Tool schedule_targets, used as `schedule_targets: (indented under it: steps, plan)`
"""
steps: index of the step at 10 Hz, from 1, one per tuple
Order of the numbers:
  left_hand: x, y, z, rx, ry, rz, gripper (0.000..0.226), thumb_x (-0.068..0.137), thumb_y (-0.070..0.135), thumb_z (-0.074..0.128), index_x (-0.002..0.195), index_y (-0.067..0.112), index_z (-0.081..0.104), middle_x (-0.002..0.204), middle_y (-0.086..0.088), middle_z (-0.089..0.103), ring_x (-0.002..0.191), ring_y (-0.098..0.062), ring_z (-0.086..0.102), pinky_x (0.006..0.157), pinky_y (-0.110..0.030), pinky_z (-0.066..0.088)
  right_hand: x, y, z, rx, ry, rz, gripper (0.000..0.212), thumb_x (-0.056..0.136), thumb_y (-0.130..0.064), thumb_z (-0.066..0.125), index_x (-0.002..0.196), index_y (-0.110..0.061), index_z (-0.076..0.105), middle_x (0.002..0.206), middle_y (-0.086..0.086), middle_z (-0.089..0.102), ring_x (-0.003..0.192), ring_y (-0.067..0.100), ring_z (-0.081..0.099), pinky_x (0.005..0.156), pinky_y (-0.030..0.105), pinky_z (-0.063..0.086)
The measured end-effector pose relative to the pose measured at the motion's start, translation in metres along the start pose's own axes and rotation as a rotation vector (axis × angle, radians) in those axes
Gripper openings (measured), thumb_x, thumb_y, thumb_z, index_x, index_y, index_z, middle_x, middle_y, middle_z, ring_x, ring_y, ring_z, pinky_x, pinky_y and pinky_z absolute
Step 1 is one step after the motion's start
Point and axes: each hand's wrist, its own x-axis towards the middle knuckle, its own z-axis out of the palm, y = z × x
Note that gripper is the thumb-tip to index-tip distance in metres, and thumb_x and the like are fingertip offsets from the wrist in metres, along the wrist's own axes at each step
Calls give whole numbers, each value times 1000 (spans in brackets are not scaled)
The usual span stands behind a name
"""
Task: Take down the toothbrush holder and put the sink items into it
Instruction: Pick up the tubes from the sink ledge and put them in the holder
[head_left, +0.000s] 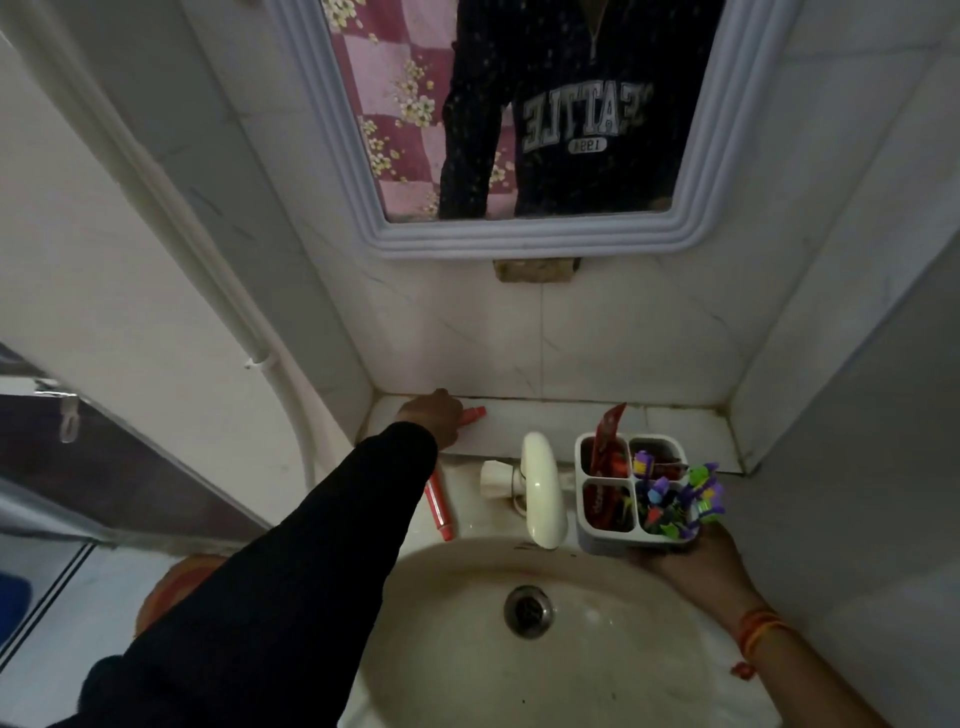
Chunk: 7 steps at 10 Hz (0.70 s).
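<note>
A white-tiled bathroom corner is seen, with a framed mirror (519, 124) above a wash basin (545, 623).

A tiled ledge (530, 418) is set behind the basin, and a cream tap (540, 493) is mounted at its back edge. A white four-compartment toothbrush holder (631, 493) is held from below at the basin's right rim by the right hand (691, 566), its fingers curled under the base; red toothpaste tubes and coloured toothbrushes are stood inside it. On the ledge, a red tube (475, 414) is gripped by the closed fingers of the left hand (431, 415). A second red tube (440, 506) is laid on the rim left of the tap.
</note>
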Motion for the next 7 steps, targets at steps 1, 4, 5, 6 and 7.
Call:
schedule_targets:
  steps: [1,4,5,6,7]
  plan:
    - [-9,0,-19,-74,0,46,47,96,33,60,141,21,57,129,-9,54,111,-28,62,85,-33,49,0,3,-6,-193,-17,90,47,65,-11,88,108,-8,69,86,-2,68,78,9,64,66,16,47]
    - [-93,47,-123,-289,242,303,29,77,43,85,95,21,79,93,7,75,90,-12,69,77,-26,55,-13,-16,-5,-203,8,86,55,67,-7,86,117,-4,64,103,7,69,94,19,66,65,12,46]
    - [-117,71,-139,-256,255,395,21,82,28,81,103,24,82,94,12,75,88,-6,68,79,-24,54,-19,-24,-2,-136,45,16,55,70,10,79,121,1,61,105,2,62,102,17,58,59,-5,41]
    - [-126,98,-132,-159,164,462,22,81,27,83,103,25,81,88,14,72,84,-5,68,78,-24,55,-22,-29,1,-117,57,-22,60,68,10,81,124,1,61,104,1,61,100,14,55,58,-9,37]
    - [-126,123,-113,-62,119,493,23,77,26,85,99,22,81,85,7,71,83,-13,66,75,-28,56,-21,-25,0,-154,52,-21,64,66,0,85,125,-6,62,107,-1,64,103,12,57,71,-4,39]
